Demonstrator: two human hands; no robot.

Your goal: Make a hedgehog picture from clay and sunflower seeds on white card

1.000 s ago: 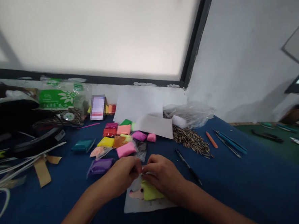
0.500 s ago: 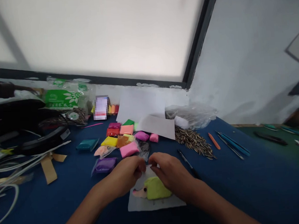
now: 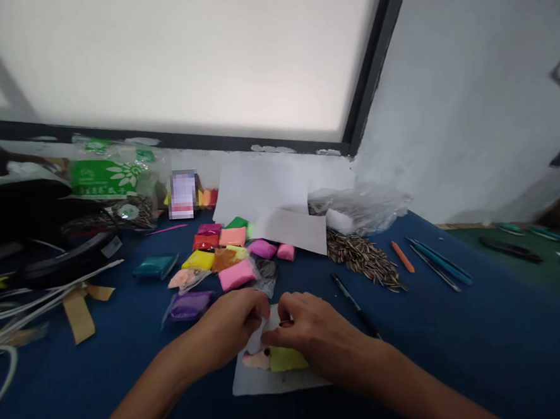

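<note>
A white sheet of paper (image 3: 253, 384) lies in front of me, bearing a hedgehog-like clay figure (image 3: 284, 359) with a yellow-green body, a pale snout and a dark eye. Over the figure's upper part is my right hand (image 3: 316, 327), fingers pinched, with a small dark-and-light sliver that looks like a sunflower seed (image 3: 286, 323) at its fingertips. Just left of it, my left hand (image 3: 234, 323) is closed above the paper's left edge, fingers curled in. Whatever it may hold is hidden. My right hand covers the figure's back end.
Behind the hands lie several clay packets, including a pink packet (image 3: 237, 275) and a purple packet (image 3: 190, 305). A sunflower seed pile (image 3: 363, 258), a black pen (image 3: 354, 303), an orange tool (image 3: 402, 257) and blue tweezers (image 3: 442, 261) are to the right. White cables (image 3: 52, 296) run along the left.
My right hand has come lower and slightly left over the figure, covering more of it; a sliver now shows at its fingertips. My left hand stays closed near it. The view has shifted slightly.
</note>
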